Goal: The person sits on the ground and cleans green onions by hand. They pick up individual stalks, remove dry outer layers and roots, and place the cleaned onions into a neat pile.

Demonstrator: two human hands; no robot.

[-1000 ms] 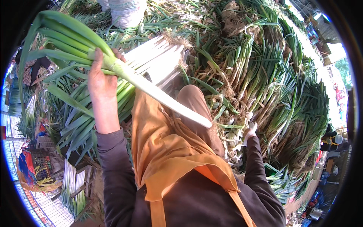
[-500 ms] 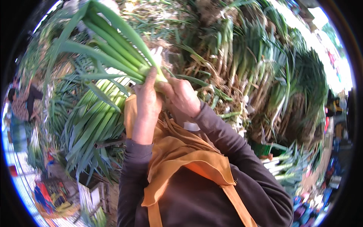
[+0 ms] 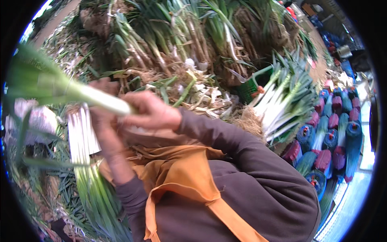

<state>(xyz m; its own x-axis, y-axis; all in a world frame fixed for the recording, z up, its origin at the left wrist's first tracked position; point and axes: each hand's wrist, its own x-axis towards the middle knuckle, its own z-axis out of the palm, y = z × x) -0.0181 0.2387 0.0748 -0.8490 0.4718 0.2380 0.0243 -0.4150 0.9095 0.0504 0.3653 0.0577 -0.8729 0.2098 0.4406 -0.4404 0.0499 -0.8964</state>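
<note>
A leek (image 3: 90, 92) lies slantwise in front of me, its green leaves smeared by motion at the left and its white end pointing right. My right hand (image 3: 152, 112) is closed at that white end, fingers wrapped near its tip. Behind and under the stalk is my left hand (image 3: 105, 115), blurred and partly hidden by it, so its grip does not show. Just below the left hand, a row of clean leeks (image 3: 86, 141) lies side by side with white ends away from me. The orange apron (image 3: 181, 169) covers my front.
Untrimmed leeks (image 3: 177, 36) with soil on them are heaped along the far side. Peeled scraps (image 3: 205, 97) lie before them. A green crate (image 3: 249, 89) stands beside more white-stemmed leeks (image 3: 282, 101). Wrapped blue and pink bundles (image 3: 330, 133) are stacked at right.
My view has swung to the right. The leek has tipped from leaves-up to a flatter slant, baring its white end, and my right hand has moved to that end.
</note>
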